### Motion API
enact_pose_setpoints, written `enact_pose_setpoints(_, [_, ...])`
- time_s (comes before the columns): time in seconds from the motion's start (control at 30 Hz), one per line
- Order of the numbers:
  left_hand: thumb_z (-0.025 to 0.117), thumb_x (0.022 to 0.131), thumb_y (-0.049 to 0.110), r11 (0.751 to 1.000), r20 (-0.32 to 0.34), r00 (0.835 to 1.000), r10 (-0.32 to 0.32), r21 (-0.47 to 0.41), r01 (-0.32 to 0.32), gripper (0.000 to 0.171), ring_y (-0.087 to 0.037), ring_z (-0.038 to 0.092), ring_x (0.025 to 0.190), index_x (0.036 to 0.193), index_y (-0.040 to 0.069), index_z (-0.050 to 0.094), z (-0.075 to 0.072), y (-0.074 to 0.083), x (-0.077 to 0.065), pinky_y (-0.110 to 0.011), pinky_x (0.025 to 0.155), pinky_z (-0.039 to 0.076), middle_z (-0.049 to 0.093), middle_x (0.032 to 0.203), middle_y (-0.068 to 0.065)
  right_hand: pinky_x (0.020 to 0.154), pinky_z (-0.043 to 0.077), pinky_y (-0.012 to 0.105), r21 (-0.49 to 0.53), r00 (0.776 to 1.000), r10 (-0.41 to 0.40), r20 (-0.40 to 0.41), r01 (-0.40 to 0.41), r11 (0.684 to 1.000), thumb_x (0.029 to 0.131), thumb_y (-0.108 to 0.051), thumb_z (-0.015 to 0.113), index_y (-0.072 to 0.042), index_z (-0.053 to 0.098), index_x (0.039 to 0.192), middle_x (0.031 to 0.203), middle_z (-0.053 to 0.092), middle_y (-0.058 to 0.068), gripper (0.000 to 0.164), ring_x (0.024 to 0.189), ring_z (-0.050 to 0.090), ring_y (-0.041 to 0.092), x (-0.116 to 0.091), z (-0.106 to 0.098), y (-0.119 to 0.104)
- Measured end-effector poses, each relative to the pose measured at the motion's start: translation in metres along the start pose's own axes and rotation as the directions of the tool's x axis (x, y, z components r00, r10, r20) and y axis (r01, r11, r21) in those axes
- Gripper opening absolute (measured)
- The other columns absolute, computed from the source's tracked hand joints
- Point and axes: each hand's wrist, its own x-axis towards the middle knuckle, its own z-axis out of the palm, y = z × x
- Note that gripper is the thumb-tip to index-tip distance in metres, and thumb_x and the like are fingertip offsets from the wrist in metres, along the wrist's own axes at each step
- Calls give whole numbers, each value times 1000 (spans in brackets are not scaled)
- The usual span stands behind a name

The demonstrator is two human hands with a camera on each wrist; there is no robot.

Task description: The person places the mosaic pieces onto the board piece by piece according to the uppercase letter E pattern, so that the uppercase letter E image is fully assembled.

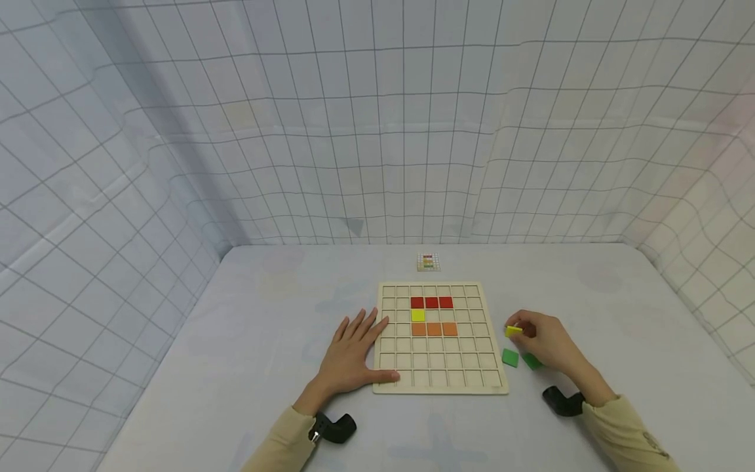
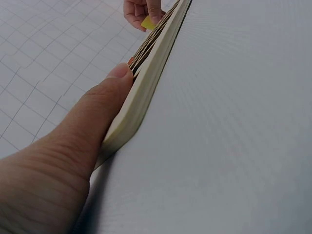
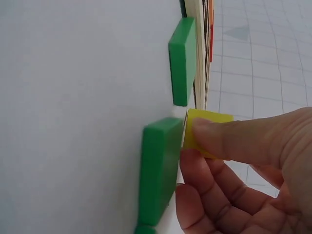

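A pale wooden grid board point(image 1: 439, 380) lies on the table, bearing red tiles point(image 1: 432, 303), one yellow tile point(image 1: 417, 315) and orange tiles point(image 1: 434, 329). My left hand point(image 1: 348, 357) rests with spread fingers on its left edge; the thumb point(image 2: 105, 97) lies over the near corner. Off the board's right side, my right hand point(image 1: 545, 341) pinches another yellow tile point(image 3: 214, 117) between thumb and fingers. Beside that hand are green tiles: one point(image 1: 510, 357) close to the board, another point(image 1: 532, 361) partly under the hand. A further green piece point(image 3: 145, 230) shows at the right wrist view's bottom edge.
Behind the board lies a small card point(image 1: 428, 262) printed with a coloured grid pattern. A white table point(image 1: 283, 301) carries everything, and grid-lined white curtains point(image 1: 377, 131) hang around its back and sides. A black wrist device point(image 1: 336, 429) sits below each hand.
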Motion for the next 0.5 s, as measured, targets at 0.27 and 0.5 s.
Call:
enact_pose_setpoints(0.27, [50,72,82,1000,-9,1000,7,-2,-7,103,-22,4,144,153,24,21,2,-2,-1,-42,113,-2,11,158,-1,61,47,28,19,997,-48,-61,49,999,83,2,70,-5,71,97,86,66,2,16,71,55,13,1,3,-21])
enact_pose_setpoints(0.5, [49,72,82,1000,-4,1000,9,4,-9,103,-21,3,144,153,25,20,2,-2,0,-41,113,-4,11,158,-1,60,49,25,75,990,-141,3,141,987,86,1,67,-2,71,100,91,68,3,15,70,58,9,11,16,-49])
